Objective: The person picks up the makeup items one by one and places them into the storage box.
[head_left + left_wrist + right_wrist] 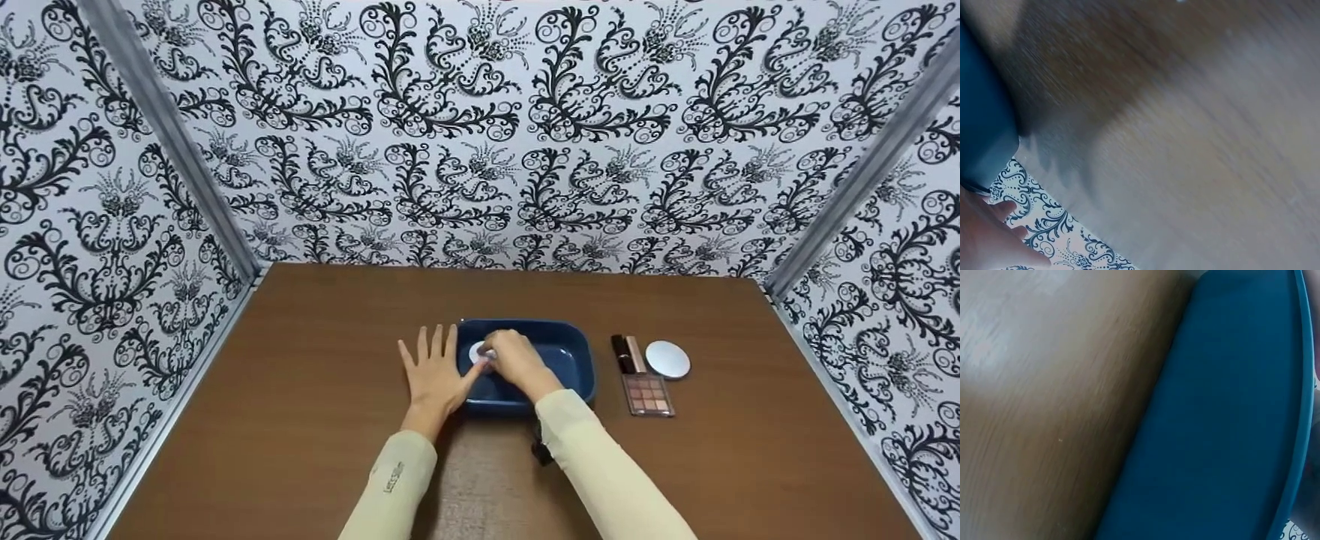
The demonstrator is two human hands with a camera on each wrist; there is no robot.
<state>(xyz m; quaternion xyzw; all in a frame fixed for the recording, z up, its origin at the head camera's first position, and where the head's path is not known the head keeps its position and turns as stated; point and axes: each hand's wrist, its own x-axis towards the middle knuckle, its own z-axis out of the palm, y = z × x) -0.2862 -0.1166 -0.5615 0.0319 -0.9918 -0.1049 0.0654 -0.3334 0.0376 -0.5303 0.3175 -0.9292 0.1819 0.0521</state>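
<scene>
A dark blue rectangular tray [562, 364] sits on the brown table. My right hand [517, 364] reaches into its left part, fingers curled, pinching a small white round object [475, 351] whose kind is partly hidden by the fingers. Along the tray's left side lies my left hand [433, 381], fingers spread and straight, its thumb reaching over the rim towards the right fingertips. The left wrist view shows the tray's outer wall [982, 107] beside part of the left hand [988, 236]. In the right wrist view the tray's blue wall [1213, 410] hides the right fingers.
Right of the tray lie a black tube [622, 354], a rose-gold tube [635, 353], a round silver-white compact [667, 359] and an eyeshadow palette [649, 395]. A small black object [541, 451] is partly covered by the right sleeve. Patterned walls [480, 150] enclose the table.
</scene>
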